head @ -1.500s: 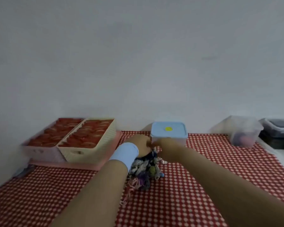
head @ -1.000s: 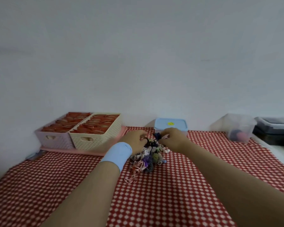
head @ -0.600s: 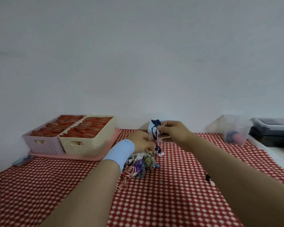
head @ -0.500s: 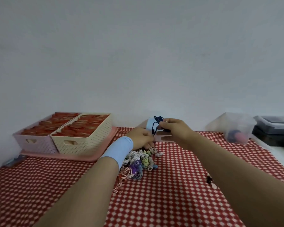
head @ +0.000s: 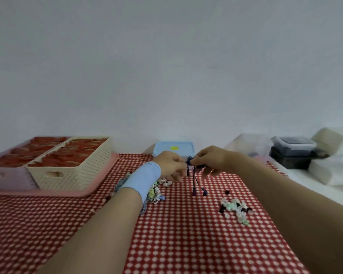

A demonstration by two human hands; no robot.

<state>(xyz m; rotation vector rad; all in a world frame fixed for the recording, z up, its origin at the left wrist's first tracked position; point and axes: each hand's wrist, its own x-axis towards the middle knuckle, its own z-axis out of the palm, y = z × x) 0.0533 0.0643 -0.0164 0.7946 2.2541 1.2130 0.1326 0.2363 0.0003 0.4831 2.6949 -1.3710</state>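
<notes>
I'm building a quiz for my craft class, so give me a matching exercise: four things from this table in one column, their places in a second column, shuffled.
Things
1. dark blue cord
2. loose beads
3. cream basket
4. blue-lidded box

Places
A. on the pink tray, at the left
B. held up between left hand and right hand
C. farthest back, behind both hands
D. scattered on the checked cloth by the right forearm

Pairs: 1-B, 2-D, 3-A, 4-C
</notes>
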